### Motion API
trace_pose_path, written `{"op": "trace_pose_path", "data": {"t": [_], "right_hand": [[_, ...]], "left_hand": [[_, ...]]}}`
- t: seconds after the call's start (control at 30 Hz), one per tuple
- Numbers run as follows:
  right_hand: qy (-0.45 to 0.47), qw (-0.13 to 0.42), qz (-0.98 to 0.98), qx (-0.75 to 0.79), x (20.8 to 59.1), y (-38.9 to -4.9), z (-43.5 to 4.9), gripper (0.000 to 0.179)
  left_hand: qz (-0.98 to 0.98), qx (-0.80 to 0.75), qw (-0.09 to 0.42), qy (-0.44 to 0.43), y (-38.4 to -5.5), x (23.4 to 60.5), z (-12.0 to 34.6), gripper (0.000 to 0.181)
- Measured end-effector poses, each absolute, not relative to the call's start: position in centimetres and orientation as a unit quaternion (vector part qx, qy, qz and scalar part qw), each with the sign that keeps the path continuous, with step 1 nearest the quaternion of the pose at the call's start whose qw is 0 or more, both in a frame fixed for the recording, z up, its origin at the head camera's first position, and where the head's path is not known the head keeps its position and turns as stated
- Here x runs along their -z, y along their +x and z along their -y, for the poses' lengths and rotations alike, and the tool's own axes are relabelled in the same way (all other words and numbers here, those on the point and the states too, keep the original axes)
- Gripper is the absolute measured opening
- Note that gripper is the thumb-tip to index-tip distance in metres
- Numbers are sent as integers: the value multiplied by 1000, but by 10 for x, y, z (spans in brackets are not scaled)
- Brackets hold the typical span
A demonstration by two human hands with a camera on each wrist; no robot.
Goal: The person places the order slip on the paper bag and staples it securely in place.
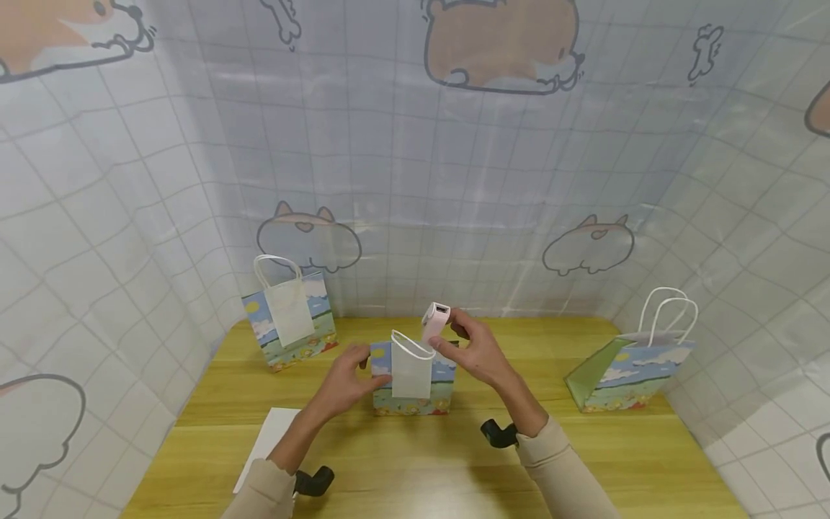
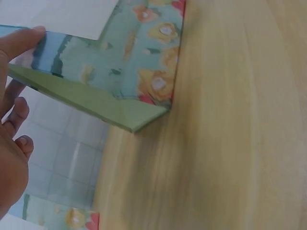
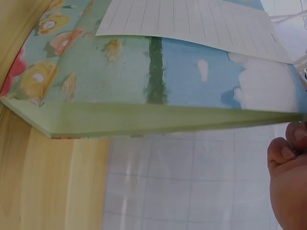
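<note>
A small paper gift bag (image 1: 415, 406) with a painted sky and flower print stands upright at the middle of the table. On its front is a white lined paper (image 3: 192, 21), and a white handle (image 1: 415, 350) hangs over it. My left hand (image 1: 344, 382) pinches the bag's left edge, its thumb on the front and other fingers behind. Above the bag's opening, my right hand (image 1: 476, 347) grips a pale pink power bank (image 1: 436, 322) with a port on its upper end. The power bank's lower part is hidden behind the handle and bag front.
A similar paper bag (image 1: 318, 317) leans at the back left, and another bag (image 1: 638, 378) with green sides stands at the right. A white sheet (image 1: 262, 440) lies beneath my left forearm on the wooden table (image 1: 415, 468). A printed curtain (image 1: 415, 180) surrounds the table's back and sides.
</note>
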State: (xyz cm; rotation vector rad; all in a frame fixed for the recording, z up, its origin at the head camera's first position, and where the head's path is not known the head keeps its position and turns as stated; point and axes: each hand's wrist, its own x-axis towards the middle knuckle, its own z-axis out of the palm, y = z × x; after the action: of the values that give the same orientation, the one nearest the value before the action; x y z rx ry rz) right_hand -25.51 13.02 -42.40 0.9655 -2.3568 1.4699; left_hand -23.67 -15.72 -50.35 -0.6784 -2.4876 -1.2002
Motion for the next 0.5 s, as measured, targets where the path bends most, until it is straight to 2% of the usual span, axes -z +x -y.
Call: {"op": "trace_pose_path", "data": {"t": [0.23, 0.33, 0.5], "right_hand": [[298, 135, 784, -528, 424, -256, -144, 31], [288, 134, 778, -542, 421, -255, -151, 33], [280, 137, 779, -544, 402, -238, -157, 31]], "left_hand": [[877, 405, 120, -228, -237, 511, 161, 34], [879, 410, 116, -213, -240, 515, 162, 37], [889, 411, 118, -163, -245, 519, 165, 56]]}}
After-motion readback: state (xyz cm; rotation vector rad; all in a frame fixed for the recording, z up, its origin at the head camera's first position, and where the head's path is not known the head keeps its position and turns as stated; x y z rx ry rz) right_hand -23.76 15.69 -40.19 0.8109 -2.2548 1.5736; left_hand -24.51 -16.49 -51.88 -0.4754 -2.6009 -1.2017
